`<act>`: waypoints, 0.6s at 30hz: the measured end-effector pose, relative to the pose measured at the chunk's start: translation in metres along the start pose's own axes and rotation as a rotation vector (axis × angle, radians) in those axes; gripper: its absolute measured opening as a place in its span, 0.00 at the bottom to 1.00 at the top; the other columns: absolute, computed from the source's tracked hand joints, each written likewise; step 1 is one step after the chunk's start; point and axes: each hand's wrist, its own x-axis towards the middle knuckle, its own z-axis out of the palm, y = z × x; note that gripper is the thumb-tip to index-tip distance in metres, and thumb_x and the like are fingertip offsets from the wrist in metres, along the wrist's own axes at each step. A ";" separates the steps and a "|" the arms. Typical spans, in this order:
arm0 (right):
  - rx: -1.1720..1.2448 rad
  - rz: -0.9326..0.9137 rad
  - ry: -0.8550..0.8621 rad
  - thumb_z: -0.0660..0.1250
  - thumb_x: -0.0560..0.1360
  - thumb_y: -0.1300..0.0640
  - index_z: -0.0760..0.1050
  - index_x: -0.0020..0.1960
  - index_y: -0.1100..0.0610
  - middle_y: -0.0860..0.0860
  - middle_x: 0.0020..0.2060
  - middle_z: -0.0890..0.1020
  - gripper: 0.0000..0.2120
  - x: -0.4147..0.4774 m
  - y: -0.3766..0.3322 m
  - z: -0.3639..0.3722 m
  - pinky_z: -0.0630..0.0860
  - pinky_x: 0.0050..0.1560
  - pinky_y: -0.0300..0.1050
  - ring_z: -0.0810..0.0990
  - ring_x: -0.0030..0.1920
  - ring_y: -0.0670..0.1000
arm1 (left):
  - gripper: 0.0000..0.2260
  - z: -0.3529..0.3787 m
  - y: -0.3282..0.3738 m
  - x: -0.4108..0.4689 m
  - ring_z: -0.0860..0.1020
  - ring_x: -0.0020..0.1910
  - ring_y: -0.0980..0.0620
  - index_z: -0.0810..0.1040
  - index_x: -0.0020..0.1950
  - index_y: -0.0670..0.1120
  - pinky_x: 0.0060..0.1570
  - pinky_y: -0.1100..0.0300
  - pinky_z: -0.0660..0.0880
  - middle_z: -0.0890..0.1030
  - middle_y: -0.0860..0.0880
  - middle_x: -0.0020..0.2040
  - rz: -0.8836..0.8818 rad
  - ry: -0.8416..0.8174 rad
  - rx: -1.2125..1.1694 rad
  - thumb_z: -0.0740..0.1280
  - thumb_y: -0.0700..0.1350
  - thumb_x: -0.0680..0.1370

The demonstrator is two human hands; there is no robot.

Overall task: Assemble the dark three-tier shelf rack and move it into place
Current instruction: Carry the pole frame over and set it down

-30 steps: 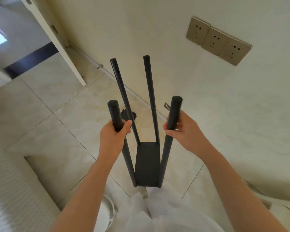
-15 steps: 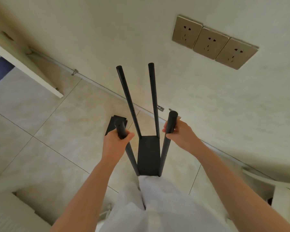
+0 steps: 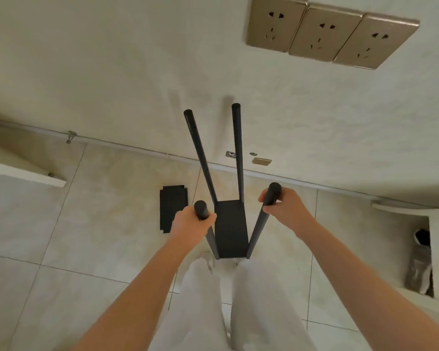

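Note:
The dark rack frame point(image 3: 230, 229) stands upright in front of my legs, near the wall: several black round posts rise from one dark bottom shelf. My left hand point(image 3: 190, 224) grips the near left post just under its top. My right hand point(image 3: 284, 207) grips the near right post near its top. The two far posts point(image 3: 237, 148) stand free and lean toward the wall. A loose dark shelf panel point(image 3: 173, 207) lies flat on the floor tiles to the left of the rack.
A cream wall with three gold sockets point(image 3: 330, 34) is straight ahead. Small hardware bits point(image 3: 260, 160) lie at the baseboard behind the rack. A white door edge point(image 3: 28, 177) is at the left; white furniture with a dark gap point(image 3: 421, 262) is at the right.
The view has swung right and closer to the wall; the rack has moved with my hands toward the wall. Both hands keep their hold on the near posts.

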 end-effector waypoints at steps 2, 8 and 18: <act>0.043 0.041 0.025 0.69 0.72 0.72 0.80 0.44 0.56 0.56 0.48 0.82 0.12 0.002 0.004 0.010 0.75 0.44 0.42 0.79 0.47 0.54 | 0.11 -0.003 -0.005 0.010 0.84 0.43 0.48 0.81 0.47 0.41 0.41 0.61 0.78 0.84 0.42 0.41 -0.002 -0.026 0.003 0.67 0.49 0.81; 0.084 0.103 0.092 0.67 0.73 0.73 0.80 0.46 0.57 0.57 0.48 0.82 0.12 0.021 0.019 0.037 0.71 0.35 0.35 0.78 0.42 0.51 | 0.11 0.006 -0.022 0.038 0.85 0.45 0.47 0.81 0.47 0.40 0.51 0.54 0.81 0.84 0.41 0.42 -0.016 -0.081 -0.051 0.67 0.48 0.81; 0.099 0.163 0.237 0.64 0.72 0.74 0.80 0.44 0.55 0.53 0.43 0.82 0.15 0.074 0.076 0.075 0.67 0.27 0.29 0.74 0.33 0.46 | 0.04 0.053 -0.052 0.095 0.77 0.41 0.63 0.82 0.53 0.47 0.38 0.76 0.69 0.80 0.55 0.42 0.077 -0.099 -0.022 0.71 0.45 0.79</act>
